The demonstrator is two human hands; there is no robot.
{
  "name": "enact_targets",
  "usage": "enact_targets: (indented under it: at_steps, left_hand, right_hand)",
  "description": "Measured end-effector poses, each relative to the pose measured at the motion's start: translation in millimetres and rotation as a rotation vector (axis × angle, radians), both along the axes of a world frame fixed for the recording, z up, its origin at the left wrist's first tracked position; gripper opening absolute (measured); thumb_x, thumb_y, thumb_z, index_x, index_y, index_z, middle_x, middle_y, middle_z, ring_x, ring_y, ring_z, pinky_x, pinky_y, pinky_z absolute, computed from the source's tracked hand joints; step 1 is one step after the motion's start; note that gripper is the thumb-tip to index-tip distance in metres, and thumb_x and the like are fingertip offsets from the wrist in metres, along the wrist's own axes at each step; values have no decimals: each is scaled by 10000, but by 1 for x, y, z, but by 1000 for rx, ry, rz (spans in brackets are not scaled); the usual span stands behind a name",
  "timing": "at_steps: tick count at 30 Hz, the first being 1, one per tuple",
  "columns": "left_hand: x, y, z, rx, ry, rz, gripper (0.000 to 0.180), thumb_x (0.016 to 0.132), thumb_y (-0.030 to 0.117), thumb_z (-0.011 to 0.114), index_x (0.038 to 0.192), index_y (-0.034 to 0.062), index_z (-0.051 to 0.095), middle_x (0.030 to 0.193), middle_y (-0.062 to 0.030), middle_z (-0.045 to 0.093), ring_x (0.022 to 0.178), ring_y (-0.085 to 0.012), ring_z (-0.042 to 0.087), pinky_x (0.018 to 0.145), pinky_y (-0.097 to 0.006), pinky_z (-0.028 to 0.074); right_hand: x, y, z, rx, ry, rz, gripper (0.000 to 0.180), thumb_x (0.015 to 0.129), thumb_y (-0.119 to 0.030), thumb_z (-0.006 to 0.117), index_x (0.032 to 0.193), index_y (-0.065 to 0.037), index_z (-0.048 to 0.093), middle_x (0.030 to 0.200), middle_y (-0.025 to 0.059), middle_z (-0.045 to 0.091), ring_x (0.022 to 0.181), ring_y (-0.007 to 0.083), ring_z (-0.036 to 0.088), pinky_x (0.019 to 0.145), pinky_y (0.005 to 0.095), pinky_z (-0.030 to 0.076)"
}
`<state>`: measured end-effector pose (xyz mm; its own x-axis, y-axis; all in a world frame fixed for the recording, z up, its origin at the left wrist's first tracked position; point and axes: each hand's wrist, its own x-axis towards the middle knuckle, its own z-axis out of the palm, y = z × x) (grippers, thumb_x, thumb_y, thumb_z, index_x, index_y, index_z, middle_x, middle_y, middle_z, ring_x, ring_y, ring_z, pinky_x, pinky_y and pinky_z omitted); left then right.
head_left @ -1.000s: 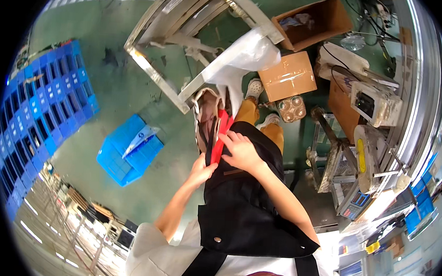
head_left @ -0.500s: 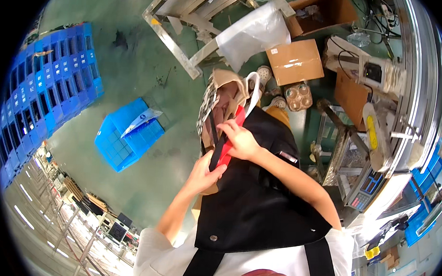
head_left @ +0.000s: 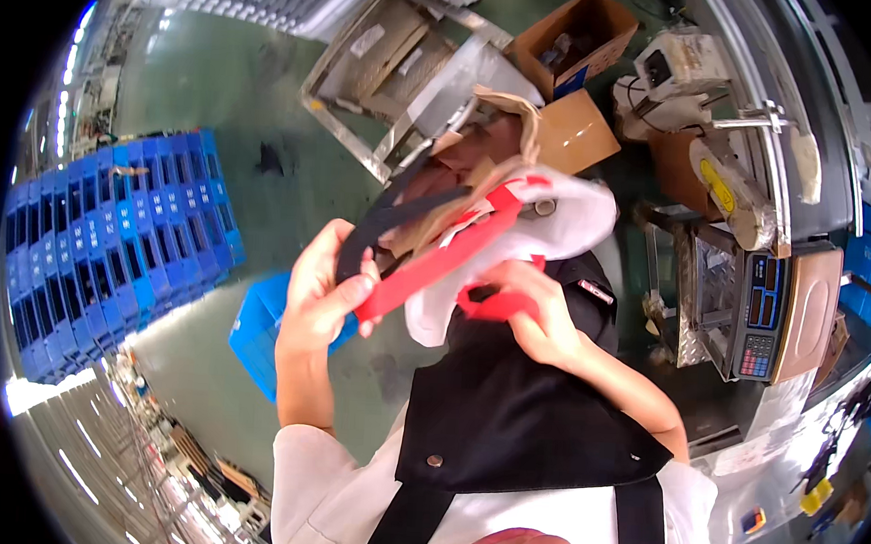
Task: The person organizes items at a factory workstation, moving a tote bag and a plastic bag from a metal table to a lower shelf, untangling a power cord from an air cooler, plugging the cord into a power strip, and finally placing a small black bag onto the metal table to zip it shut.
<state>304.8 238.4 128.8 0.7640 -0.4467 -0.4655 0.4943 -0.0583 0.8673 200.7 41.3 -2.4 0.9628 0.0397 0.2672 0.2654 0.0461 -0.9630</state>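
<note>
In my left hand point(head_left: 321, 286) are a black strap point(head_left: 371, 231) and one end of a red strap point(head_left: 446, 258), pinched by the thumb and fingers. My right hand point(head_left: 541, 317) is curled round a loop of red strap point(head_left: 493, 303), to the right and a little lower. Above my hands hangs a bag with a brown interior point(head_left: 477, 146), its mouth spread. Against its right side lies a white bag point(head_left: 576, 215) with red straps, slightly blurred. Behind the right hand is my black apron point(head_left: 536, 415).
A blue crate point(head_left: 258, 337) stands on the green floor left of my hands, partly hidden by my left arm. Stacked blue crates point(head_left: 122, 246) are farther left. Ahead are a metal-framed cart point(head_left: 382, 62) and cardboard boxes point(head_left: 573, 131). A scale point(head_left: 760, 314) stands at the right.
My hands have moved apart, the left one outward. The red straps are pulled out wide, and the white bag shows more fully. The whole view has shifted with my head.
</note>
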Motion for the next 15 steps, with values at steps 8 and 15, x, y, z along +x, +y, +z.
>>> enact_targets:
  at_steps: [8, 15]
  left_hand:
    - [47, -71, 9, -23, -100, -382, 222, 792, 90, 579, 906, 1, 412, 667, -77, 527, 498, -148, 543, 444, -247, 447]
    - [177, -136, 27, 19, -193, -493, 183, 804, 88, 534, 941, -11, 464, 566, -52, 476, 419, -107, 419, 411, -211, 330]
  right_hand:
    - [27, -17, 15, -36, 230, -111, 232, 852, -234, 528, 823, -4, 534, 706, 155, 535, 661, 306, 553, 586, 365, 430]
    - [17, -46, 52, -41, 354, -72, 276, 766, -198, 667, 662, -10, 494, 565, 129, 477, 489, 268, 498, 465, 329, 386]
